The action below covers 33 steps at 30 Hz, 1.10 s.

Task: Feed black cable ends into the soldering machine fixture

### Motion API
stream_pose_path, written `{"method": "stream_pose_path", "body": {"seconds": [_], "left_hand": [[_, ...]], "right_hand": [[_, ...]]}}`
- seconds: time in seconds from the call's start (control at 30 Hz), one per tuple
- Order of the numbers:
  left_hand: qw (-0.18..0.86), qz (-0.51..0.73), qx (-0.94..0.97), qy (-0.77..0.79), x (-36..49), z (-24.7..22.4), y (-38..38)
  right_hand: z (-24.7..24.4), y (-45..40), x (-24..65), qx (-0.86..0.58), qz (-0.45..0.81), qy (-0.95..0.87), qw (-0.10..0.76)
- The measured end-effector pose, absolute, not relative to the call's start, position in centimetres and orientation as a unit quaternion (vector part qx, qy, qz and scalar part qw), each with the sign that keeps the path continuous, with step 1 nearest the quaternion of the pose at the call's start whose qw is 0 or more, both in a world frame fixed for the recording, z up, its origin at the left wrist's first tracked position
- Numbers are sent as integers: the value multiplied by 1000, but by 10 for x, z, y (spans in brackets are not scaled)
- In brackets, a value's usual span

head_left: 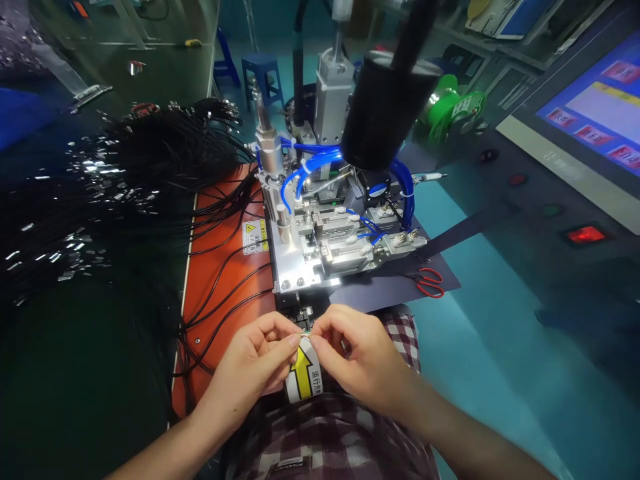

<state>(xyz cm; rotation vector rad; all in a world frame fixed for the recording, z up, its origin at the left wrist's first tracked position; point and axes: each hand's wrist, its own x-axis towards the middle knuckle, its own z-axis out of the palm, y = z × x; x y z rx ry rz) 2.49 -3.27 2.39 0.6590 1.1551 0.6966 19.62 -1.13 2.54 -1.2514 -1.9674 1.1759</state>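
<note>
My left hand [263, 353] is closed in a pinch at the near edge of the metal machine [325, 247]. My right hand [355, 350] pinches just beside it, the fingertips of both almost touching. Between them shows a tiny pale piece, too small to name. Right behind the fingertips is a small dark fixture [295, 317] on the machine. A white label with a yellow arrow [303, 377] lies just below the hands.
Black cables [215, 287] run over the orange surface [240, 287] on the left, with a large bundle behind. Red-handled scissors [430, 283] lie on the dark plate at right. A black cylinder [383, 110] hangs above the machine; a control screen [595, 113] stands at far right.
</note>
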Motion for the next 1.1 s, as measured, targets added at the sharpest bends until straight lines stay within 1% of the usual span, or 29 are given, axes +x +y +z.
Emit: {"method": "stream_pose_path", "body": {"seconds": [0.23,0.3,0.37,0.5,0.63,0.73,0.83,0.97,1.03,1.1], "left_hand": [[731,326,305,516,22,16,-38],[721,335,311,520,23,15,-38],[714,340,314,525,24,15,-38],[709,355,301,529,26,17,-39],[716,371,284,519,26,17,-40],[716,372,279,521,27,17,-40],[713,370,285,522,27,17,-39],[721,363,279,520,26,20,-38],[724,365,271,518,25,21,-38],[726,370,266,515,25,22,-38]], "right_hand": [[38,-15,191,-424,135,-872,202],[40,-17,188,-413,90,-883,203],[39,-19,184,-431,82,-871,221],[26,-26,177,-498,180,-800,283],[9,-35,170,-498,268,-742,360],[2,-39,166,-507,354,-678,397],[2,-36,167,-526,424,-619,400],[5,-26,174,-508,543,-564,359],[5,-23,175,-492,622,-505,341],[4,-22,174,-480,672,-451,339]]}}
